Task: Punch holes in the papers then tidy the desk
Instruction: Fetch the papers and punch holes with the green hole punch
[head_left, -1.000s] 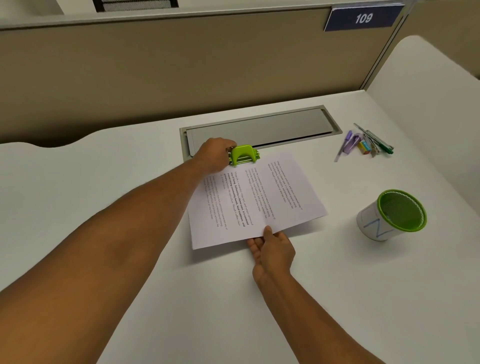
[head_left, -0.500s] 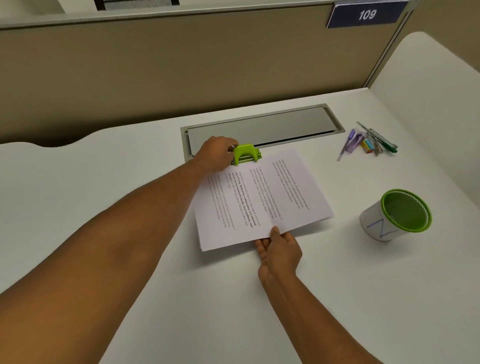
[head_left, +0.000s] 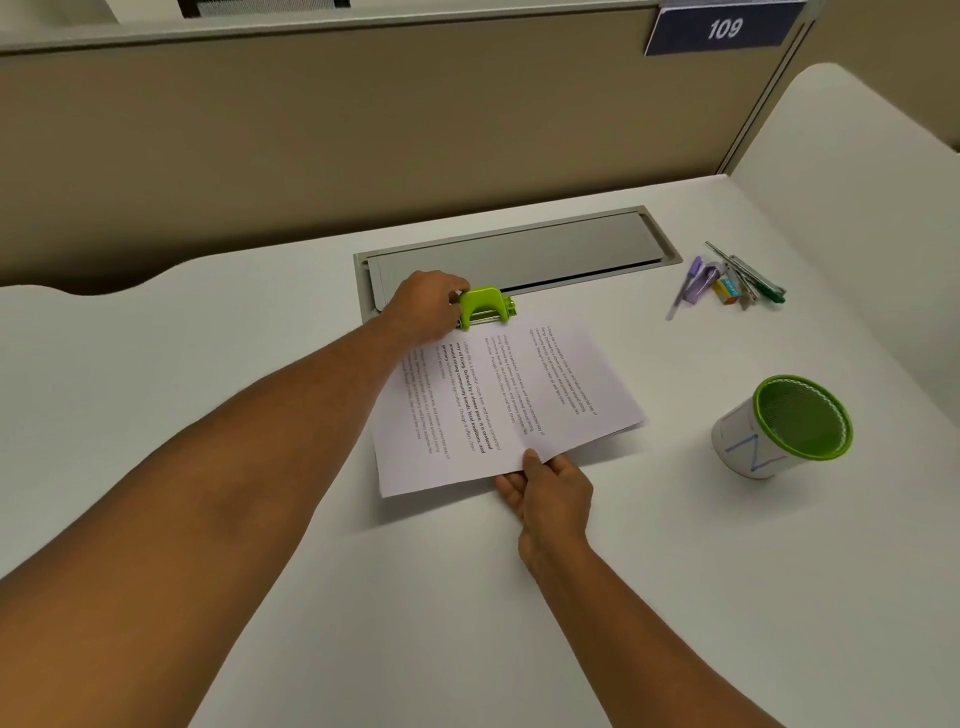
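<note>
A thin stack of printed papers (head_left: 514, 400) lies on the white desk (head_left: 208, 374), its far edge pushed into a green hole punch (head_left: 485, 306). My left hand (head_left: 428, 306) grips the punch's left side. My right hand (head_left: 548, 493) pinches the papers' near edge, thumb on top, fingers underneath, and the right corner lifts slightly off the desk.
A white pen cup with a green mesh liner (head_left: 784, 426) stands at the right. Several pens, an eraser and a small purple item (head_left: 727, 283) lie at the back right. A grey cable hatch (head_left: 519, 254) is set into the desk behind the punch, below a beige partition.
The papers and my right hand have shifted slightly to the right and toward the punch. My left hand stays on the punch.
</note>
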